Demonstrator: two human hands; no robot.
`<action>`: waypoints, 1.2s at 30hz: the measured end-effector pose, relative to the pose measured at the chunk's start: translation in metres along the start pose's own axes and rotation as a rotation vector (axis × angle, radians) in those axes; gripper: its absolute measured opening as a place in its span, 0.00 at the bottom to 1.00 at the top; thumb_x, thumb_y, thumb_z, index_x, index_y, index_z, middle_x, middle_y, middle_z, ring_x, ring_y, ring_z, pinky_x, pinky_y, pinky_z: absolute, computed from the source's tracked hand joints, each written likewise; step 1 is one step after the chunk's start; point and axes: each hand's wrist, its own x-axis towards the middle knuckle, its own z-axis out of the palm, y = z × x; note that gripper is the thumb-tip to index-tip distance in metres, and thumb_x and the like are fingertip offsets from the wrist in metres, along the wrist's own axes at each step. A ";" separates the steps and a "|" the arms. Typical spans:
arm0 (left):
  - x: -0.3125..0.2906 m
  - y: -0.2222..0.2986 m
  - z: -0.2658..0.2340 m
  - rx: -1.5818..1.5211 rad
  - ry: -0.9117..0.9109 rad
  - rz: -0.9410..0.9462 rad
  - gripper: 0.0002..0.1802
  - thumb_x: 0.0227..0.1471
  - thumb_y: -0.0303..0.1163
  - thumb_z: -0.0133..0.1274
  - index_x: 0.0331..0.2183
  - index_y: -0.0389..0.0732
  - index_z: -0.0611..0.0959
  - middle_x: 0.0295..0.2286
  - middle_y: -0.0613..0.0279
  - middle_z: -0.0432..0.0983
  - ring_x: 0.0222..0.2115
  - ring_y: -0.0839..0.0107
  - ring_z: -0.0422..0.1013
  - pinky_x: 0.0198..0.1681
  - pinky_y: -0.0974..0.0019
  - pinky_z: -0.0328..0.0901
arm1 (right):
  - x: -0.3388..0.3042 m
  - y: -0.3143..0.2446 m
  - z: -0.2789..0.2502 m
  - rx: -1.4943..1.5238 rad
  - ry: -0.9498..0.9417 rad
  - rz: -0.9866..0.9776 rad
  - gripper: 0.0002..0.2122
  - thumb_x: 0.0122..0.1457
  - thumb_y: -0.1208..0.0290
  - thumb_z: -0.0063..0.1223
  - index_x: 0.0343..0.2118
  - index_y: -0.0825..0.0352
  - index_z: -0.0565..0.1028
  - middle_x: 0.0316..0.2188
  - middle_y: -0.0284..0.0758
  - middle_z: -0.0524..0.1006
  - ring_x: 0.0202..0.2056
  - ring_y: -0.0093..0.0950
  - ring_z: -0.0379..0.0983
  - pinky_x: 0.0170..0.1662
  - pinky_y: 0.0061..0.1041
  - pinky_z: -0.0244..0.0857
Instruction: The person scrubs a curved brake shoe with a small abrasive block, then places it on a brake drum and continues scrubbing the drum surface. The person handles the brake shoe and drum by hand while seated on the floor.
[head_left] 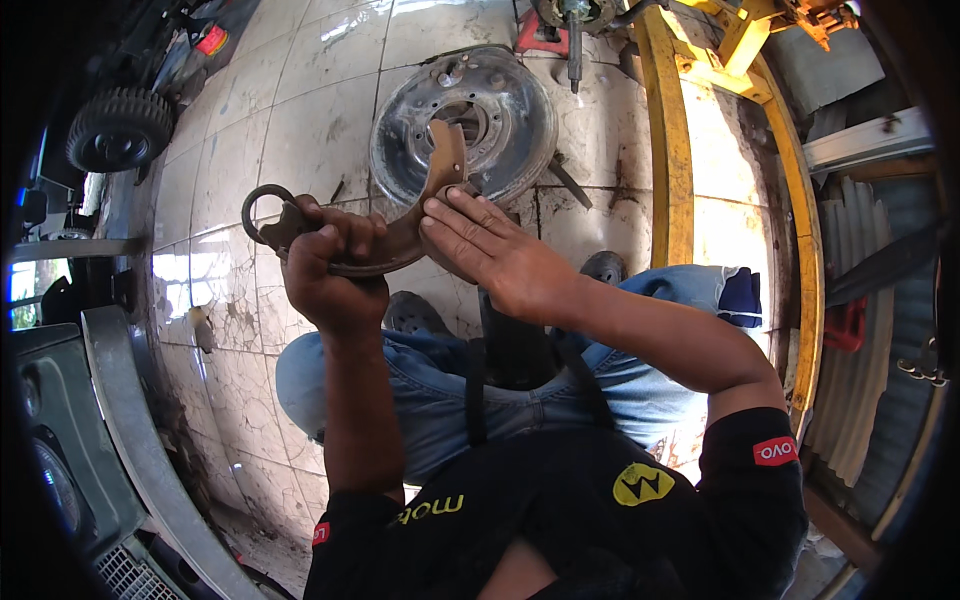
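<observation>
My left hand (340, 255) is closed around one end of a curved brake shoe (450, 155), held up above the floor in front of my knees. A dark metal ring (262, 212) sticks out past that fist; its link to the shoe is hidden by the fingers. Across the shoe's middle lies my right hand (500, 255), fingers straight and pressed together. Beneath it shows a brown, sheet-like piece (448, 252), perhaps sandpaper, pinned against the shoe. The right thumb is hidden. The shoe's far end, tan and bare, points away from me.
A round, dirty metal brake drum or wheel hub (545, 120) lies on the tiled floor (320, 90) just beyond the shoe. A yellow metal frame (672, 140) stands at right. A dark rod-like tool (570, 182) lies near the drum. Vehicle bodywork (130, 400) and a tyre (118, 130) are at left.
</observation>
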 end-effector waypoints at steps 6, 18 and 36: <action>-0.001 -0.003 -0.001 0.039 -0.035 0.049 0.16 0.42 0.25 0.45 0.38 0.40 0.68 0.18 0.65 0.61 0.20 0.72 0.59 0.38 0.56 0.63 | -0.001 -0.003 0.003 -0.004 -0.018 0.082 0.28 0.59 0.77 0.38 0.65 0.64 0.56 0.67 0.42 0.54 0.68 0.38 0.47 0.69 0.42 0.40; -0.002 -0.005 -0.001 0.069 -0.086 0.073 0.16 0.40 0.26 0.45 0.37 0.38 0.68 0.18 0.63 0.63 0.19 0.72 0.60 0.36 0.56 0.64 | -0.001 -0.016 -0.001 0.140 -0.008 -0.044 0.29 0.57 0.79 0.36 0.65 0.67 0.56 0.66 0.44 0.55 0.68 0.40 0.48 0.69 0.43 0.41; -0.008 -0.011 0.008 0.192 -0.180 0.232 0.15 0.40 0.22 0.45 0.36 0.36 0.68 0.19 0.59 0.67 0.17 0.73 0.60 0.33 0.60 0.63 | -0.002 -0.009 0.003 0.126 0.028 -0.044 0.37 0.44 0.87 0.44 0.64 0.70 0.57 0.65 0.47 0.57 0.67 0.43 0.50 0.68 0.41 0.45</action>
